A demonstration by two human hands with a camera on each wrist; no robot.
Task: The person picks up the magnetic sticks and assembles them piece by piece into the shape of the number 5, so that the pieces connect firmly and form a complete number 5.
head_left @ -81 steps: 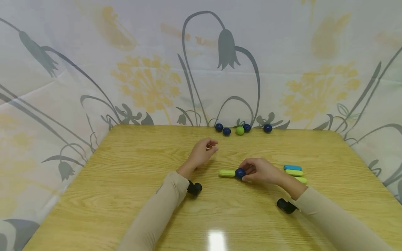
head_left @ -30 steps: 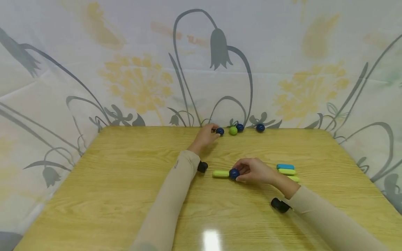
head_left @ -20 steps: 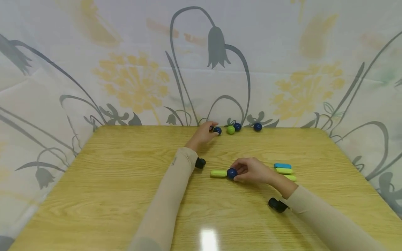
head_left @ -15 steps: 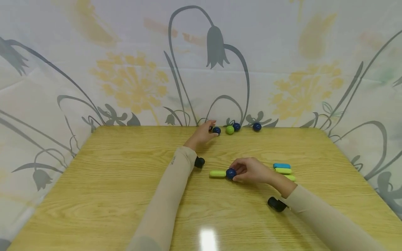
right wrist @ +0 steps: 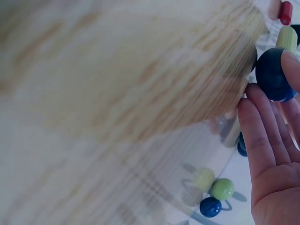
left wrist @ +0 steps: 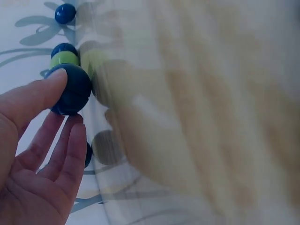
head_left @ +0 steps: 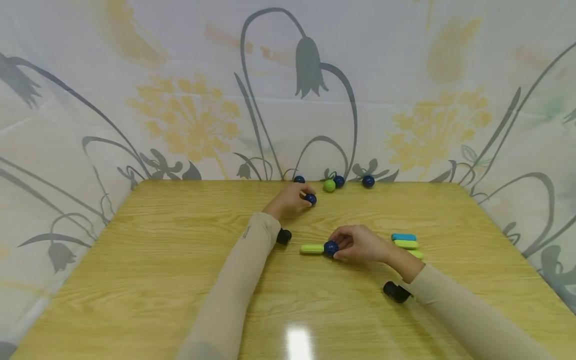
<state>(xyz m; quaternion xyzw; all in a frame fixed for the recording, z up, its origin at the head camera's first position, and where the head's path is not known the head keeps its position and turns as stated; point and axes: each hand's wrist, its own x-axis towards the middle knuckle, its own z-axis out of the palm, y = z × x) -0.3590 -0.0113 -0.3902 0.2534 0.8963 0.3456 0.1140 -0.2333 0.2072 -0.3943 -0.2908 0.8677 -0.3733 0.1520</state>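
In the head view my left hand [head_left: 288,200] pinches a dark blue ball [head_left: 310,199] toward the back of the table. The left wrist view shows the thumb on one side of that ball [left wrist: 71,91] and the fingertips under it. Nearer the front, my right hand [head_left: 360,244] holds another dark blue ball [head_left: 331,248] between thumb and fingers. A yellow-green stick [head_left: 312,249] meets this ball on its left, end to end. In the right wrist view the thumb overlaps the held ball [right wrist: 272,75], and the stick [right wrist: 287,38] shows behind it.
Along the back edge of the wooden table [head_left: 180,250] lie a green ball [head_left: 329,185] and blue balls [head_left: 368,181], one of them [head_left: 299,179] just behind my left hand. A blue stick [head_left: 403,237] and yellow-green sticks [head_left: 406,244] lie beside my right wrist.
My left hand has reached to the back, taken a blue ball from the row and drawn it a little toward the front. The right hand keeps its hold on the ball with the stick.
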